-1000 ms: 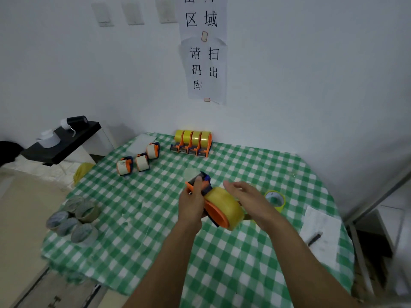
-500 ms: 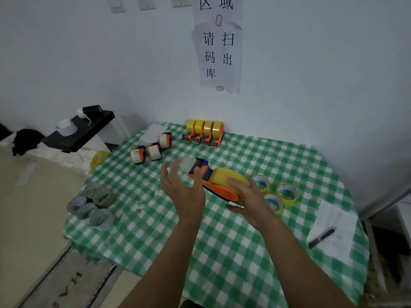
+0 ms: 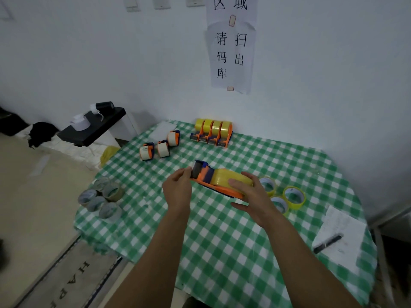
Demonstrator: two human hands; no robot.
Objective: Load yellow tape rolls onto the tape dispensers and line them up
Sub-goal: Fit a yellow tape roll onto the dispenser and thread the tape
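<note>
Head view, frame centre: dispenser (image 3: 205, 174) carrying a yellow tape roll (image 3: 223, 177), over mid worktop (image 3: 222, 241). Left hand (image 3: 178, 188) pinches its blade end; right hand (image 3: 252, 196) is clamped round the roll. Four loaded dispensers (image 3: 211, 133) stand in a row at upper centre.

Glossy tape roll (image 3: 224, 177) — plastic dispenser (image 3: 205, 174) (smooth)
</note>
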